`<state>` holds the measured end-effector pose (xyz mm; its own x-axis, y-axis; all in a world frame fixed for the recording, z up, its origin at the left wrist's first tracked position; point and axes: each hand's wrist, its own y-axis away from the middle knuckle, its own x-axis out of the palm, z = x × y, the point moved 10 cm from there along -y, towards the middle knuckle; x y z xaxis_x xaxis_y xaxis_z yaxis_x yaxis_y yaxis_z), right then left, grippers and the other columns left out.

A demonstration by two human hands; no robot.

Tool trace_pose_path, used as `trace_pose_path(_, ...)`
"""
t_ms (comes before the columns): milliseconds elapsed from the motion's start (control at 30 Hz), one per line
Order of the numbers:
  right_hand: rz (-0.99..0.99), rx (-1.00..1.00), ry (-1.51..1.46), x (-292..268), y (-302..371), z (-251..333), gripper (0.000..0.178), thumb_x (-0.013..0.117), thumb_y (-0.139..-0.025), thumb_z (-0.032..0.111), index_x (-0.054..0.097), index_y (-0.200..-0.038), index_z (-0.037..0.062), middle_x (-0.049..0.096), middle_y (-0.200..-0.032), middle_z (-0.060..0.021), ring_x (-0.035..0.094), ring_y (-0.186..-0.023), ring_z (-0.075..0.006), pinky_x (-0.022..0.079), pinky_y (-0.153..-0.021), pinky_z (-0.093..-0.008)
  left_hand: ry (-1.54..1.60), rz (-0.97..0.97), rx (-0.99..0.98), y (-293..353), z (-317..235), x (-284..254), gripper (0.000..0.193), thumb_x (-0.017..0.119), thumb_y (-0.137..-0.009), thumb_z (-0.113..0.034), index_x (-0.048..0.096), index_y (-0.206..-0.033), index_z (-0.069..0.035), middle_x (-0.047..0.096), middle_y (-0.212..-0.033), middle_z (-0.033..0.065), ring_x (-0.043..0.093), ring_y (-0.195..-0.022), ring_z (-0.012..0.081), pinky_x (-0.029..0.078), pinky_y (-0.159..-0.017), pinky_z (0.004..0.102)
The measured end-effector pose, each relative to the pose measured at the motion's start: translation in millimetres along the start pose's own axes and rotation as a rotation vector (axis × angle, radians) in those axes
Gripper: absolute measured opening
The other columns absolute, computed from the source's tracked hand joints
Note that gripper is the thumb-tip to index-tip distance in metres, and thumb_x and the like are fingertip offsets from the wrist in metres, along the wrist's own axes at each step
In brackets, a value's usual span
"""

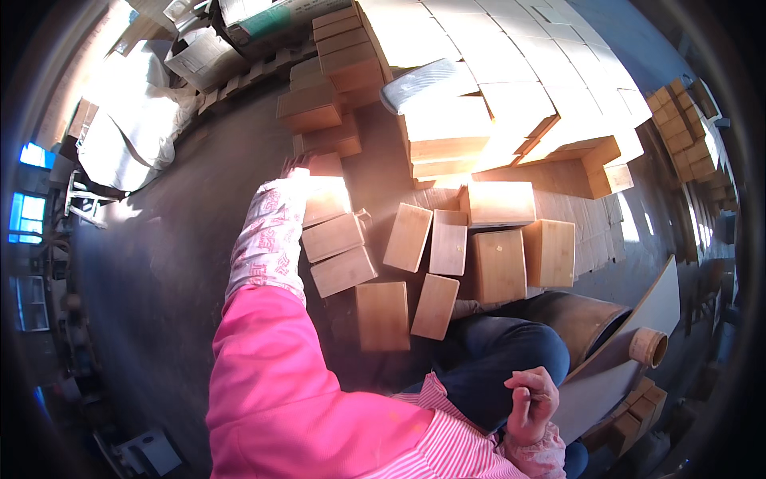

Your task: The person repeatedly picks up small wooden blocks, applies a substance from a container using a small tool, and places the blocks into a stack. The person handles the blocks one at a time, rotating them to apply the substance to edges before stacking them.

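Note:
My left hand [296, 165] reaches far out in a patterned white sleeve cover. Its dark, shadowed fingers look spread at the left side of a wooden box [325, 199] in bright light; contact is unclear. Closer in, two more boxes lie in the same row, one the pale wooden box [344, 271]. Beside my knee, my right hand [533, 403] is held up with fingers curled toward the thumb, nothing visible in it. Between my arms stand several loose wooden boxes, among them a tall box [383, 316] and a narrower box [435, 306].
Stacked wooden boxes [309, 108] rise beyond my left hand. A large sunlit block of boxes [511, 80] fills the far side, with a grey rounded object [427, 84] on top. A tape roll [648, 348] rests by a pale board [594, 391] at right.

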<state>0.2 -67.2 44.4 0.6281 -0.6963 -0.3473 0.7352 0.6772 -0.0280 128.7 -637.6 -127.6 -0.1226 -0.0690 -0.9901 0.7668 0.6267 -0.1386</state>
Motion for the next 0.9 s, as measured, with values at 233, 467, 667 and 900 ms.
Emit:
trace_pose_path(233,0.028,0.017,0.069,4.7,-7.5,2.3,0.017,0.066,-0.097,0.019,0.070,-0.097,0.0019,0.070,-0.082,-0.0115,0.068,-0.069,-0.0212,0.054,-0.063,-0.0289,-0.124,0.118,-0.144,-96.2,49.3,22.5,0.070,0.077,-0.074,-0.026,0.049,-0.137,-0.013,0.045,-0.147,0.0094,0.047,-0.136,0.0336,0.043,-0.110,0.0502)
trace_pose_path(467,0.031,-0.012,0.046,6.9,-11.5,2.7,0.014,0.068,-0.093,0.015,0.071,-0.096,0.0019,0.071,-0.083,-0.0119,0.069,-0.068,-0.0204,0.055,-0.062,-0.0276,-0.245,0.025,-0.180,-212.1,118.8,72.2,0.071,0.061,-0.090,-0.032,0.036,-0.156,-0.019,0.038,-0.159,0.0081,0.043,-0.144,0.0321,0.032,-0.117,0.0573)
trace_pose_path(667,0.048,-0.030,0.056,7.3,-13.2,3.0,0.010,0.068,-0.090,0.009,0.071,-0.096,0.0017,0.071,-0.084,-0.0132,0.069,-0.068,-0.0208,0.056,-0.063,-0.0280,-0.394,0.292,-0.263,-231.5,129.8,103.2,0.066,0.067,-0.086,-0.028,0.043,-0.148,-0.026,0.047,-0.146,0.0122,0.052,-0.132,0.0401,0.043,-0.107,0.0572)
trace_pose_path(900,0.024,-0.098,0.003,9.7,-16.8,6.7,0.010,0.066,-0.087,0.001,0.070,-0.096,-0.0001,0.071,-0.085,-0.0155,0.069,-0.069,-0.0226,0.054,-0.062,-0.0281,0.020,-0.035,-0.455,-147.6,109.2,26.1,0.066,0.077,-0.078,-0.017,0.045,-0.135,-0.013,0.050,-0.138,0.0179,0.053,-0.127,0.0449,0.044,-0.108,0.0538)
